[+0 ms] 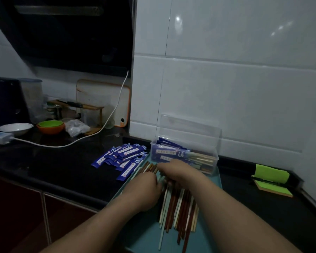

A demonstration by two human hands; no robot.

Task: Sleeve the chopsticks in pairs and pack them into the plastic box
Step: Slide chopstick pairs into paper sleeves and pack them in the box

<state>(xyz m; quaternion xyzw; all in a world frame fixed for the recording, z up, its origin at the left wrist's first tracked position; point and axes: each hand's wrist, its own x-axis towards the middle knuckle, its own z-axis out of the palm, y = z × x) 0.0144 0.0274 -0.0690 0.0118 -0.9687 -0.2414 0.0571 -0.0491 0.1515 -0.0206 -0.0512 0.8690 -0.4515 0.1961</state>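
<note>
Blue paper sleeves (124, 157) lie in a messy heap on the black bench (62, 161), at about 10 o'clock from the hands.

In the head view, the loose chopsticks (179, 207) lie in a big pile on a teal tray (146, 232), brown ones and pale ones all jumbled. The clear plastic box (215, 159) stands at 1 o'clock, at the far end of the tray, with its lid (190, 128) tipped up at the back. Some sleeved pairs (170, 152) are already inside it.

Both hands are down in the pile. The left hand (144, 190) is on the 9 o'clock side, bent in toward the sticks. The right hand (175, 170) reaches across the far end, laid over the sticks. I cannot tell if either hand is really holding a stick, because the fingers are tucked out of sight.

What could go wrong? The colours are mixed and the light is dim, so it would be easy to pick two sticks that do not match. The sticks are thin and look slippery, so stirring the pile may make some roll. A few ends at 6 o'clock poke out past the rest, near the tray's edge, and a bump from an arm may knock them off. The box looks quite full, so more pairs may jam or not lie flat.
</note>
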